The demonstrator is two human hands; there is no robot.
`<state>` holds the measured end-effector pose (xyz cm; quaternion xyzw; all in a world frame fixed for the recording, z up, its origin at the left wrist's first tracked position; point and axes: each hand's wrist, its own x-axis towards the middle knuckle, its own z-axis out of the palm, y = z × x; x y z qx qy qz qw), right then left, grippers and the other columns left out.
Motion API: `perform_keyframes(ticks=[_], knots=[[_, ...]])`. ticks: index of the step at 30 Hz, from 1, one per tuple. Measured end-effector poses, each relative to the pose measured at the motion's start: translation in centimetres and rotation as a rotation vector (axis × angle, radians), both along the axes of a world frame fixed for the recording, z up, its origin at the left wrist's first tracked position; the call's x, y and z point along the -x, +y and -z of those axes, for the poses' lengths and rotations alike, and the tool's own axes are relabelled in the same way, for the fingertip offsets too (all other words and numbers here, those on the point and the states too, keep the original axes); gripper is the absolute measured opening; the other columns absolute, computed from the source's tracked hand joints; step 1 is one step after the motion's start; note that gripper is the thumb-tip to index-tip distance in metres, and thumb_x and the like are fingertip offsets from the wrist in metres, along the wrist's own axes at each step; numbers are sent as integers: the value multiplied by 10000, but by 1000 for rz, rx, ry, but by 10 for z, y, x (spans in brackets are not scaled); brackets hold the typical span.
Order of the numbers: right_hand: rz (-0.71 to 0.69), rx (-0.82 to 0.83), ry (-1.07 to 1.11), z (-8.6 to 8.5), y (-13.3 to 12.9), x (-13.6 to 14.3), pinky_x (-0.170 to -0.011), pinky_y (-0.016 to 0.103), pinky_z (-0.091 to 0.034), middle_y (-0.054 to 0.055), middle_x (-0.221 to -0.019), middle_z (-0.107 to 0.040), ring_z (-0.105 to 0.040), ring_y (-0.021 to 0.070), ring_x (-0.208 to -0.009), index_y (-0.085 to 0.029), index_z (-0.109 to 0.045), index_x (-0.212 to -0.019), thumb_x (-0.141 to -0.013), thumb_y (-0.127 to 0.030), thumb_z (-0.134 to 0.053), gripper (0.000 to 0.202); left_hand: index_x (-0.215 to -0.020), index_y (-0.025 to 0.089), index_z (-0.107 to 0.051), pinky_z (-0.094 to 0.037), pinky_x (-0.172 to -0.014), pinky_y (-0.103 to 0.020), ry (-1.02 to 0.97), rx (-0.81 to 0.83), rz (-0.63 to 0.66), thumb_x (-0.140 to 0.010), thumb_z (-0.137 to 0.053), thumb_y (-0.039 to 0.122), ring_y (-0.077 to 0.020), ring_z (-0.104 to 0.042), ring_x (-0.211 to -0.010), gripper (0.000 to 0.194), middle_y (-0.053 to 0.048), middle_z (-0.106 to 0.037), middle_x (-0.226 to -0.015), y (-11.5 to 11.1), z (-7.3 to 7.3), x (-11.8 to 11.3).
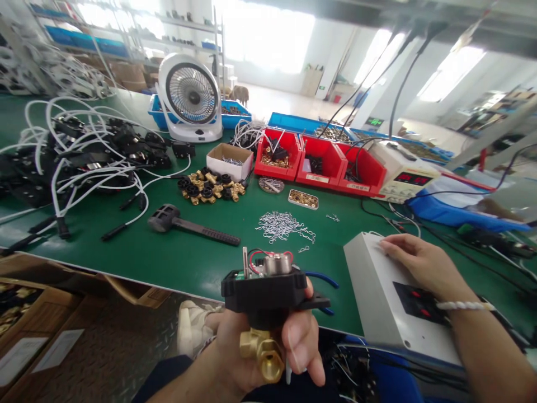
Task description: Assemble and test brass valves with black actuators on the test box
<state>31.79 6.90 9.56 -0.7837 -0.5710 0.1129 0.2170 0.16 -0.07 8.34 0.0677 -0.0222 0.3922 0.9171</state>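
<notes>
My left hand (237, 350) is closed around a motorized ball valve with an open black housing (264, 291) and a brass body (268, 358) underneath. A silver motor (277, 263), red wires and an upright metal pin show on top of the housing. My right hand (419, 263) rests on a grey metal box (373, 280), its fingers stretched along the far end. Black and red switches (419, 302) on the box lie beneath that wrist. Blue tool handles (323, 278) poke out from behind the valve. Past it lies a pile of small metal cotter clips (279, 225).
A black mallet (193, 225), brass fittings (210, 187), a carton (230, 160) and red bins (321, 159) stand across the green table (201, 263). Cabled black units (104, 145) crowd the left. A fan (193, 98) and power supply (403, 173) stand behind.
</notes>
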Motion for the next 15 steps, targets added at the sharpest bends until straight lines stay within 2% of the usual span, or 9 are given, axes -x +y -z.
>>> perform_keyframes(ticks=[4,7,12,15], knots=[[28,0,-24,2,0,-1,-651,391,-439,83,-731,-709,-606,282,-688,-232,-657,-752,-612,-674,-548,477,-858,162,-724,-575,-520,-205,4,-27,25,-793,-760,458,-55,-477,-381,305,45,-525,-458,-1,0,3],[48,2,-22,2,0,-1,-656,396,-440,78,-728,-712,-615,293,-697,-240,-663,-737,-589,-680,-544,479,-830,176,-736,-562,-483,-211,-10,-11,53,-843,-679,523,-65,-477,-346,352,36,-537,-430,0,-1,3],[68,5,-7,-2,3,1,-659,442,-450,83,-683,-714,-629,325,-664,-270,-676,-661,-518,-645,-562,417,-754,239,-753,-434,-339,-163,-27,-36,54,-810,-683,580,-63,-407,-248,353,49,-517,-349,0,-6,1],[38,-8,-33,5,7,-15,-604,442,-457,72,-658,-724,-639,321,-604,-309,-695,-638,-534,-637,-591,359,-710,254,-744,-347,-299,-137,25,-3,29,-807,-612,680,-60,-377,-241,456,46,-484,-322,-3,-10,1]])
